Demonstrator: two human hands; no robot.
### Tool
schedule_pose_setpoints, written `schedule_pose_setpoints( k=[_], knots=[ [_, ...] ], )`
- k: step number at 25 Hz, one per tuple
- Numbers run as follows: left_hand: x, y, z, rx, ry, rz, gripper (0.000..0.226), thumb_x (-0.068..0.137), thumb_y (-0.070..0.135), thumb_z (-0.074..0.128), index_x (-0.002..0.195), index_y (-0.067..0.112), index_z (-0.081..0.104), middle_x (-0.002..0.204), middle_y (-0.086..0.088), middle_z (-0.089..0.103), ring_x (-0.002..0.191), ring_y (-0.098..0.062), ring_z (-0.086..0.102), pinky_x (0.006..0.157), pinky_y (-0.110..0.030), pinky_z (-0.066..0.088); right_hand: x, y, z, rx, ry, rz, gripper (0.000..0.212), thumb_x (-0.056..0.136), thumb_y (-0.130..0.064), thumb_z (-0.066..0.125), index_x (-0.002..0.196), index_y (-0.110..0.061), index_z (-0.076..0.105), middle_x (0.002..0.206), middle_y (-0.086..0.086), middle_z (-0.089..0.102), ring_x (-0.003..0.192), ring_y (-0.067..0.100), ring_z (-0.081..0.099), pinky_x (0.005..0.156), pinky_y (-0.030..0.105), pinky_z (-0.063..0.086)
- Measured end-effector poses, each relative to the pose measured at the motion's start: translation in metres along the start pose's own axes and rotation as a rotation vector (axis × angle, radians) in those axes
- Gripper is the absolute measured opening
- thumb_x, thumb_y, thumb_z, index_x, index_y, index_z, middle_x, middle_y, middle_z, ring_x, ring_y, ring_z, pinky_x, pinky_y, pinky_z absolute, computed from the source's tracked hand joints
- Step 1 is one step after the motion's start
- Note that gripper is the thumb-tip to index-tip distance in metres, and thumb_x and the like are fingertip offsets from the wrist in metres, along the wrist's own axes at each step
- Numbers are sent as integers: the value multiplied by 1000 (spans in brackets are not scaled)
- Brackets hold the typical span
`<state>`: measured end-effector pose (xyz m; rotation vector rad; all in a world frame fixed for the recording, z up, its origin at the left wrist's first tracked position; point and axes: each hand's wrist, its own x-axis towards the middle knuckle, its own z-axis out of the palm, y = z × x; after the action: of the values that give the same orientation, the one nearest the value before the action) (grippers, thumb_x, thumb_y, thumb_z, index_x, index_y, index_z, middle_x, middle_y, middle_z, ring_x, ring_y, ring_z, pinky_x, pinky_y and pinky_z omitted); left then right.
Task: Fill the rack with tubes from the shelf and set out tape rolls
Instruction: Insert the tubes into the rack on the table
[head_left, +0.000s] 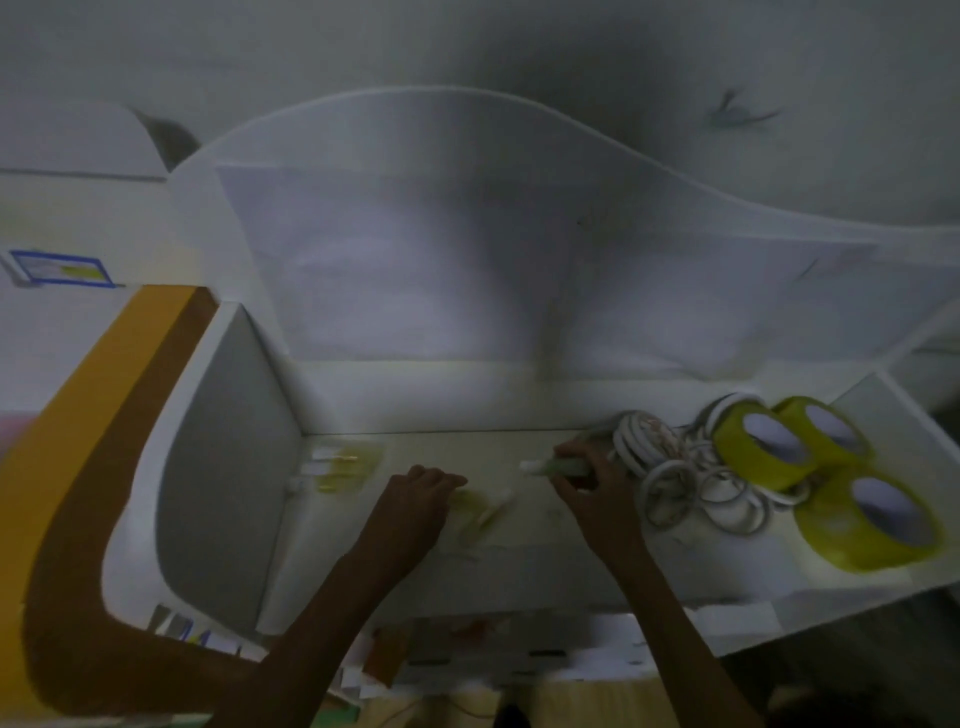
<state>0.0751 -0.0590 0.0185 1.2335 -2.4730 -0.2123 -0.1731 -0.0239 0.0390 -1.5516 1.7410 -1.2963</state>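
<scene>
On the white shelf (519, 441) I count 3 yellow-green tape rolls (761, 446) at right, beside a heap of white rings (675, 483). My right hand (592, 480) grips 1 pale green tube (556, 466), its cap pointing left. My left hand (421, 491) curls beside blurred tubes (483, 512); whether it holds any, I cannot tell.

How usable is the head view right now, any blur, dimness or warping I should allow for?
Head view: dim and underexposed, soft throughout; wide-angle lens bows the shelf edges. The tube in the right hand and the left hand show smeared outlines; the yellow tape rolls read clearest.
</scene>
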Motion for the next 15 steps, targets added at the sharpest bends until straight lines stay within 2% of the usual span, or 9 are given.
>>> schedule_pose_setpoints(
  k=[3, 5, 7, 9, 10, 12, 13, 15],
  knots=[
    [0, -5, 1, 5, 45, 28, 51, 58, -2, 82, 104, 17, 69, 91, -3, 69, 77, -25, 66, 55, -34, 53, -7, -6, -3, 3, 57, 15, 34, 77, 5, 73, 98, -19, 64, 97, -14, 63, 88, -2, 58, 73, 14, 49],
    [-4, -5, -2, -66, 87, 1, 39, 73, 7, 69, 110, 17, 65, 95, -4, 66, 85, -22, 60, 54, -32, 53, -11, -7, -4, 22, 88, 32, 35, 76, 5, 74, 99, -19, 63, 96, -13, 64, 89, -5, 59, 74, 12, 48],
    [-8, -5, -8, -174, 129, -67, 35, 83, 18, 52, 117, 17, 60, 104, -5, 63, 93, -18, 52, 61, -33, 53, -12, -11, -5, 62, 102, 40, 33, 76, 3, 75, 99, -16, 61, 95, -6, 65, 90, -1, 60, 75, 15, 50],
    [-10, -7, -16, -278, 167, -129, 36, 86, 19, 53, 121, 15, 61, 108, -4, 62, 93, -17, 55, 72, -28, 49, -11, -20, -4, 84, 93, 34, 28, 79, 3, 73, 96, -15, 61, 91, -6, 64, 85, -1, 60, 71, 11, 47],
    [-11, -7, -23, -328, 204, -148, 36, 86, 21, 55, 122, 15, 61, 106, -1, 61, 88, -15, 58, 72, -24, 48, -10, -27, -3, 91, 79, 23, 27, 81, 3, 71, 97, -16, 62, 90, -8, 63, 83, 1, 60, 69, 8, 46],
    [-14, -4, -40, -428, 282, -167, 37, 89, 30, 56, 124, 18, 59, 101, 6, 57, 78, -3, 56, 65, -15, 46, -8, -38, -1, 117, 40, 11, 33, 84, 3, 67, 107, -21, 62, 94, -9, 63, 82, 6, 61, 68, 8, 46],
    [-17, -2, -47, -467, 315, -182, 39, 90, 33, 55, 125, 18, 58, 100, 7, 56, 77, -2, 56, 63, -12, 46, -7, -42, 1, 139, 7, 12, 38, 86, 2, 65, 113, -24, 60, 97, -7, 64, 81, 7, 62, 68, 9, 46],
    [-25, 6, -59, -493, 384, -232, 38, 89, 33, 54, 124, 19, 60, 100, 8, 59, 79, -4, 58, 65, -15, 49, -6, -50, 2, 205, -75, 6, 46, 89, 1, 61, 124, -29, 56, 105, -7, 64, 78, 5, 63, 64, 12, 47]
  ],
)
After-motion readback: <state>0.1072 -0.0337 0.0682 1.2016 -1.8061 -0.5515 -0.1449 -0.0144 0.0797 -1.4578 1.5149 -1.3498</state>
